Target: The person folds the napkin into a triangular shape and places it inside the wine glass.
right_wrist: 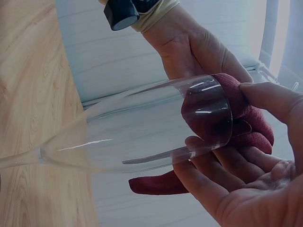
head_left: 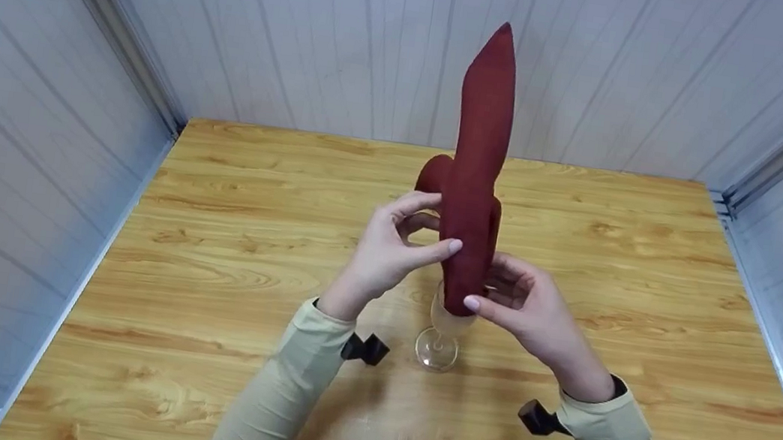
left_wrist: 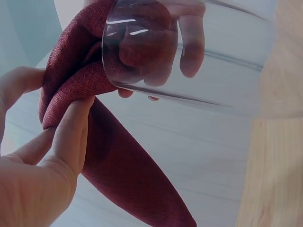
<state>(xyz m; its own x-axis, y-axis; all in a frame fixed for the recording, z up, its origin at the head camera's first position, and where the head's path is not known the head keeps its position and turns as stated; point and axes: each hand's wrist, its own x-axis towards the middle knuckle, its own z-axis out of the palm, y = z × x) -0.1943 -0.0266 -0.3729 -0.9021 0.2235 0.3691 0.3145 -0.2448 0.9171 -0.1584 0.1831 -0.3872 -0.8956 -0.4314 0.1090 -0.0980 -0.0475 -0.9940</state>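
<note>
A folded dark red cloth napkin [head_left: 481, 141] stands tall, its long point rising upward and a rounded fold [head_left: 434, 174] at its left side. Its lower end sits just inside the mouth of a clear stemmed glass [right_wrist: 118, 127], whose round foot [head_left: 435, 358] is on the table. My left hand [head_left: 388, 246] pinches the napkin at mid-height, thumb in front and fingers behind. Lower down, my right hand [head_left: 538, 315] grips the napkin at the glass rim. Its thumb presses the cloth in the right wrist view, with its fingers along the rim's other side.
The wood-grain table [head_left: 241, 268] spreads around the glass. Pale panelled walls [head_left: 295, 33] close it in at the back and both sides. A dark wrist camera mount [head_left: 367, 349] juts from the left sleeve, and another [head_left: 539, 417] from the right.
</note>
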